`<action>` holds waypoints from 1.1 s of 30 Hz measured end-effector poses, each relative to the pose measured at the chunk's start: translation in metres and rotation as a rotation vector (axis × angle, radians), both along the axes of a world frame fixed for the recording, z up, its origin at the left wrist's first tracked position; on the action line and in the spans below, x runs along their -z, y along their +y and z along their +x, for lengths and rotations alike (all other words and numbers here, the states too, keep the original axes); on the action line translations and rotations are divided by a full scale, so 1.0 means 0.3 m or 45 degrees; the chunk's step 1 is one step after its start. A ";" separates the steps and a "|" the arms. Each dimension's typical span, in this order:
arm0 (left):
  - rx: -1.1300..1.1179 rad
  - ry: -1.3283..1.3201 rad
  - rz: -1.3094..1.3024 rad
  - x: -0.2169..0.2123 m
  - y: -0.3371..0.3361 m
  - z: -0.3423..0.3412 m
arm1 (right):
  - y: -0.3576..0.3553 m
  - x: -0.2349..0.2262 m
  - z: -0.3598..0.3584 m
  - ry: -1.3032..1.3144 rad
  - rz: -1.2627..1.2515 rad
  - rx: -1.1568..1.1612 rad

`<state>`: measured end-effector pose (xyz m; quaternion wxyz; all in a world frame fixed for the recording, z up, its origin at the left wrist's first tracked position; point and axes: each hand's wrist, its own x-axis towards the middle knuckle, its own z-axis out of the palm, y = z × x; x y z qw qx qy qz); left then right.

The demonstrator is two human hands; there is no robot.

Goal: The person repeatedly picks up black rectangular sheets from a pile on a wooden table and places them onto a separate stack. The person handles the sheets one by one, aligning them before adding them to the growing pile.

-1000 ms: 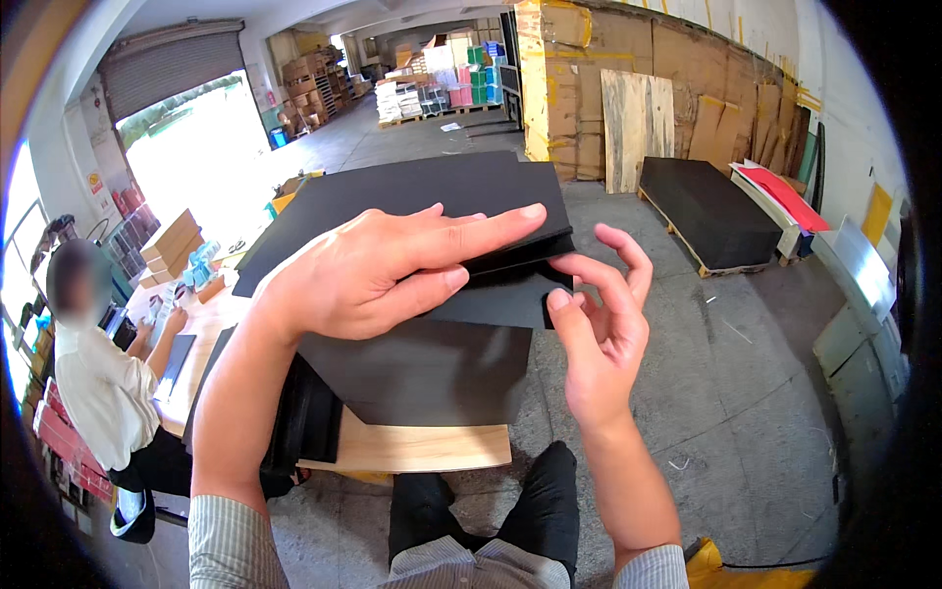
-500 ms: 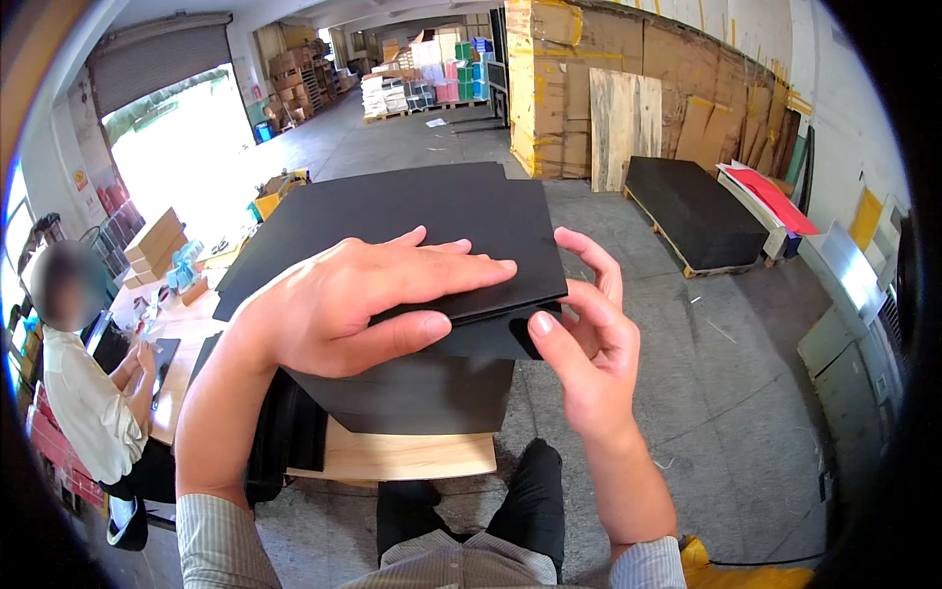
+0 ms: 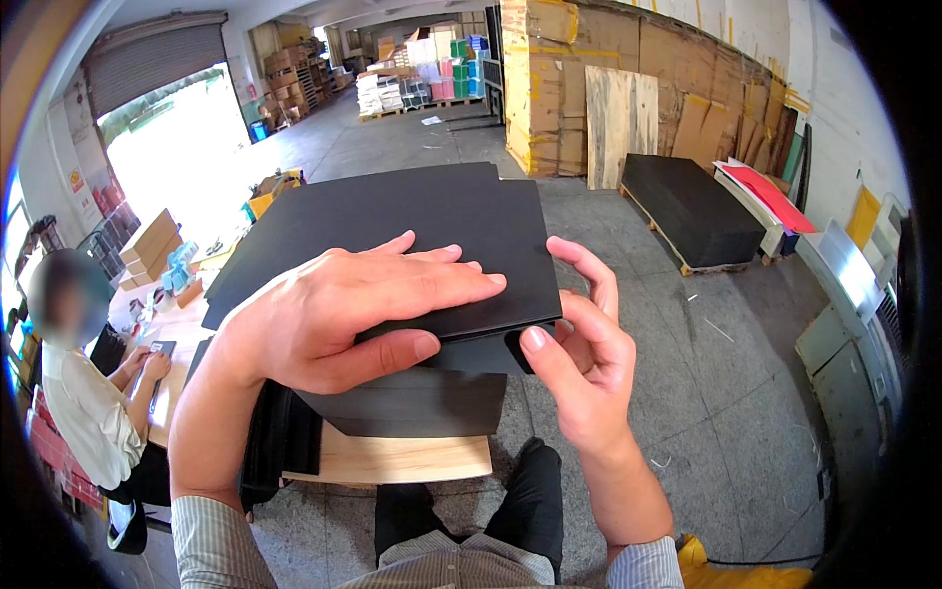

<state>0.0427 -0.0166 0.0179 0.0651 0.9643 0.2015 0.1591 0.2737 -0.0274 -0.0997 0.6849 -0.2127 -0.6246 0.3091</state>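
Observation:
A large flat black cardboard sheet (image 3: pixel 392 221) with notched corners lies on top of a tall stack of black sheets (image 3: pixel 412 404). My left hand (image 3: pixel 343 309) rests palm down on it, fingers stretched toward the right and thumb along the near edge. My right hand (image 3: pixel 594 358) is at the near right corner, thumb and bent fingers closed around the edge, where a narrow black flap (image 3: pixel 481 351) hangs below the top sheet. The forefinger is raised beside the right edge. How firmly the right fingers grip is partly hidden.
The stack stands on a pale wooden board (image 3: pixel 402 457). At the left, a co-worker (image 3: pixel 93 402) handles a dark flat piece at a worktable (image 3: pixel 182 378). A pallet of black sheets (image 3: pixel 692 211) stands at the right, before a cardboard-covered wall (image 3: pixel 549 88).
My thumbs and the near edge of the top sheet sit slightly lower in view, and the flap shows more below the edge. The co-worker's hands have shifted on the table.

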 end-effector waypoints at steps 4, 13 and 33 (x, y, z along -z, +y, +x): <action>-0.003 -0.003 0.015 0.004 0.001 -0.001 | -0.005 0.001 -0.004 0.005 -0.014 0.014; -0.023 -0.003 0.032 0.003 -0.006 0.000 | -0.009 -0.002 -0.009 0.007 -0.004 0.029; -0.052 -0.132 0.490 0.047 -0.010 0.012 | -0.028 0.027 -0.034 0.302 -0.142 -0.185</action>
